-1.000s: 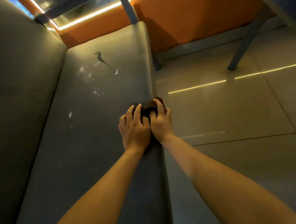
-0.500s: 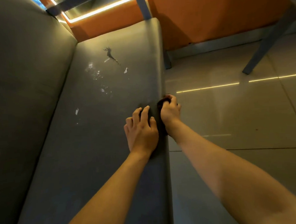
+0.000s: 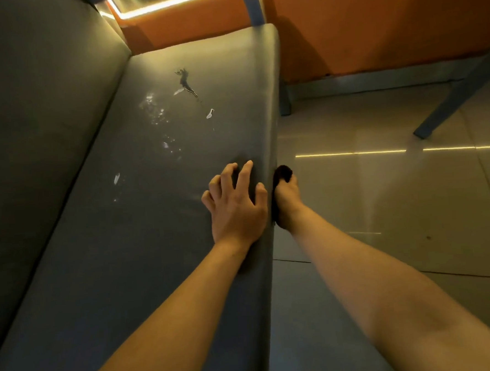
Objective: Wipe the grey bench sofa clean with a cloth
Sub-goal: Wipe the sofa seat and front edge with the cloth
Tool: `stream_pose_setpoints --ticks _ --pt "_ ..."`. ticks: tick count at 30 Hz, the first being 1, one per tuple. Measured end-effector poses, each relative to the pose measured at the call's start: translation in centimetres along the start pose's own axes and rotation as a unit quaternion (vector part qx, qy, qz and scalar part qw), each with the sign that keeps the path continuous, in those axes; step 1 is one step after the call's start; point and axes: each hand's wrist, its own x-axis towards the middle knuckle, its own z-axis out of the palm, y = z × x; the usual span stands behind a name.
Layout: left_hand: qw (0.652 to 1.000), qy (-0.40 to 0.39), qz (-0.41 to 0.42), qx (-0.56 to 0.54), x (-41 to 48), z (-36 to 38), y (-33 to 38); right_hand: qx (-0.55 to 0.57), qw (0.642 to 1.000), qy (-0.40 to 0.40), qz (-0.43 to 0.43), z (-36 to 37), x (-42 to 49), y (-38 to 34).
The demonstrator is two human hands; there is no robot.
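The grey bench sofa (image 3: 133, 249) runs from the near left to the far middle, its backrest on the left. My left hand (image 3: 236, 206) rests on the seat near its right edge, fingers spread. My right hand (image 3: 286, 200) is over that edge, against the sofa's front face, gripping a dark cloth (image 3: 283, 173) that sticks out past the fingers. A dark smear (image 3: 185, 81) and white flecks (image 3: 156, 110) mark the seat farther away.
Glossy floor tiles (image 3: 382, 200) lie right of the sofa. An orange bench (image 3: 371, 22) stands at the back. A blue-grey table leg (image 3: 448, 104) slants at the far right and another post (image 3: 251, 4) rises behind the sofa's end.
My right hand has slid with the cloth off the seat top and down over the front edge. My left hand has stayed on the seat and spread its fingers.
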Motion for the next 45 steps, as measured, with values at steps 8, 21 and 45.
stream_pose_setpoints --ticks 8,21,45 --pt "1.000 0.023 0.001 -0.008 -0.1 0.5 -0.1 -0.143 0.990 0.014 0.017 -1.1 -1.5 1.4" --pt "0.999 0.025 0.011 -0.038 -0.1 0.2 -0.5 -0.145 0.976 -0.012 -0.165 -0.1 -3.4 -1.8" --pt "0.987 0.033 -0.138 -0.070 -2.8 -2.7 -2.7 -0.541 0.754 -0.045 -0.371 0.0 -8.3 -4.6"
